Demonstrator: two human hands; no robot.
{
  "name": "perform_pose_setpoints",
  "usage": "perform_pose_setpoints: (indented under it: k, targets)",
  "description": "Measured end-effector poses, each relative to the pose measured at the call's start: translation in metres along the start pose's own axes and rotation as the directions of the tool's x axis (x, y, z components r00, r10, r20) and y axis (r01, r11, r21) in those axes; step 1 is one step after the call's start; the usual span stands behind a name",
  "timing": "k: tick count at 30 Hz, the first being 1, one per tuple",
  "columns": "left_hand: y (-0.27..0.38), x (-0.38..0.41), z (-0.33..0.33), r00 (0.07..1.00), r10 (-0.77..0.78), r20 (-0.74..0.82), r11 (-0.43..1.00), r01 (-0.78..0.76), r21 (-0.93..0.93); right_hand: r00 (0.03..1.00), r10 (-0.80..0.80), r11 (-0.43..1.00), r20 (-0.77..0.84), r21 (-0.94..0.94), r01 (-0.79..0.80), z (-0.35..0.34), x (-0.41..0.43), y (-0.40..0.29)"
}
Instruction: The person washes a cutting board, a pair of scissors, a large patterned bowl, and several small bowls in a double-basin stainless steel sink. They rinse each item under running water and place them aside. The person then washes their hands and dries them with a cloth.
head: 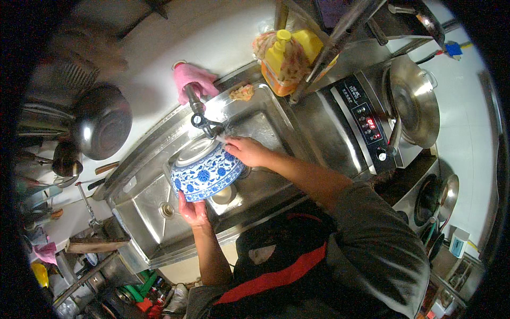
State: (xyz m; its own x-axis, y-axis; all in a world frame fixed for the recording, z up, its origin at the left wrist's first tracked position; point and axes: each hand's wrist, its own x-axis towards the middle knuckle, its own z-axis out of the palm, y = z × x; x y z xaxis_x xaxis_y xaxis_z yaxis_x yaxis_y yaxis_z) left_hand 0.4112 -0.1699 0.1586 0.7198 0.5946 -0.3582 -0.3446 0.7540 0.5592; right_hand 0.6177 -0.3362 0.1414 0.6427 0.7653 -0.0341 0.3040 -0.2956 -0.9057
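Note:
A large blue-and-white patterned bowl (205, 175) is tilted over the sink (255, 195), its outside and white foot turned up towards me. My left hand (193, 209) holds its rim from below, with the thumb on the patterned side. At the far right side of the bowl, my right hand (247, 151) is pressed against it, and some of those fingers are hard to make out. The faucet (203, 123) is just beyond the bowl, with water running near my right fingertips. A small pale round dish (224, 194) shows partly beneath the bowl.
A pink cloth (193, 81) hangs around the faucet pipe. Yellow jugs (285, 60) stand behind the sink's right corner, near a crumpled scrap (242, 93). To the right are an induction cooker panel (364, 119) and a steel wok (414, 101). A dark pan (102, 121) hangs at left.

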Motion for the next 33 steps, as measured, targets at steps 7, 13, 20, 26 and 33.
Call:
perform_pose_setpoints:
  k: [7, 13, 20, 26, 33]
  targets:
    - [0.005, -0.002, 0.007, 0.999, -0.038, 0.003, 0.989, 0.038, -0.142, 0.985, -0.072, 0.996, -0.154, -0.063, 0.063, 0.005, 0.006, 0.004]
    - [0.004, 0.002, 0.004, 0.998, 0.002, 0.057, 0.997, 0.002, -0.071, 0.987, -0.086, 0.995, -0.133, -0.068, 0.078, 0.008, 0.008, 0.018]
    - [-0.001, -0.002, 0.005, 0.989, 0.095, 0.116, 0.993, -0.102, 0.061, 0.999, 0.011, 1.000, -0.041, -0.015, -0.011, 0.004, 0.010, 0.016]
    - [-0.008, 0.003, -0.006, 0.994, 0.044, 0.095, 0.999, -0.046, 0.021, 0.986, 0.101, 0.990, -0.134, 0.107, -0.087, 0.015, 0.015, 0.020]
    - [-0.026, -0.006, 0.006, 0.999, 0.017, 0.051, 0.986, -0.025, 0.165, 0.948, -0.063, 0.964, -0.312, -0.266, -0.023, 0.044, -0.029, -0.035]
